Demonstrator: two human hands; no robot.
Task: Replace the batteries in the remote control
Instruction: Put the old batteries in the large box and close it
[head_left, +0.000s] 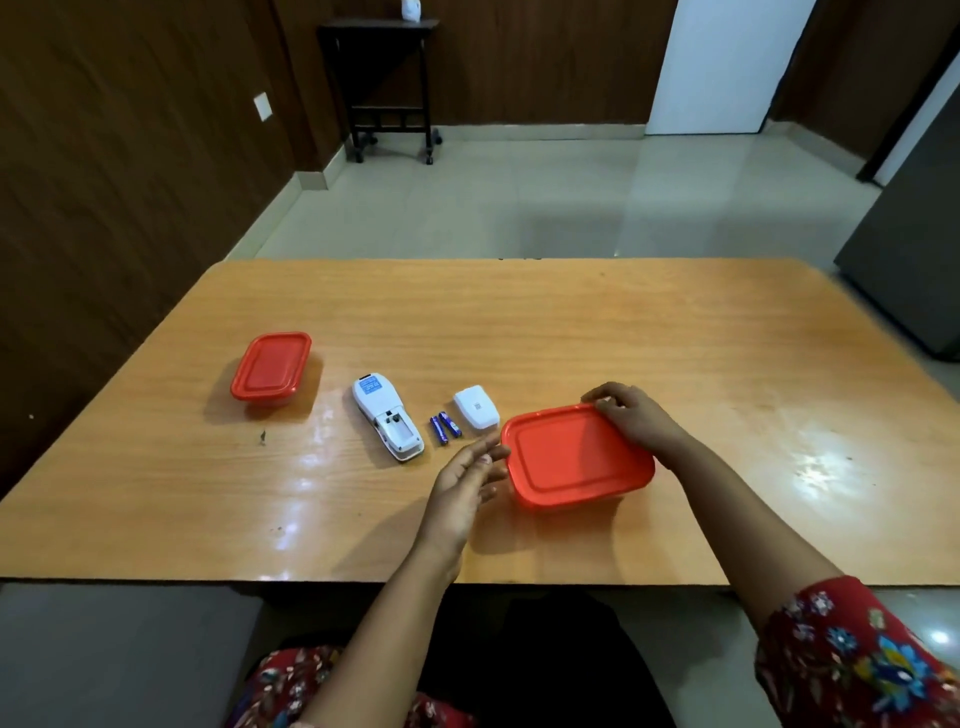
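A white remote control (385, 419) lies face down on the wooden table (571, 322) with its battery bay uncovered and empty. Two blue batteries (445, 427) lie just right of it. The white battery cover (476, 407) rests right of the batteries. A red-lidded container (574, 457) stands at the near right. My right hand (631, 415) grips the far right corner of its lid. My left hand (470, 480) is open, its fingertips at the container's left edge.
A second red-lidded container (271, 368) stands at the left of the table. Beyond the table are a tiled floor, a dark side table (387, 78) on castors and a grey cabinet (914, 249) at the right.
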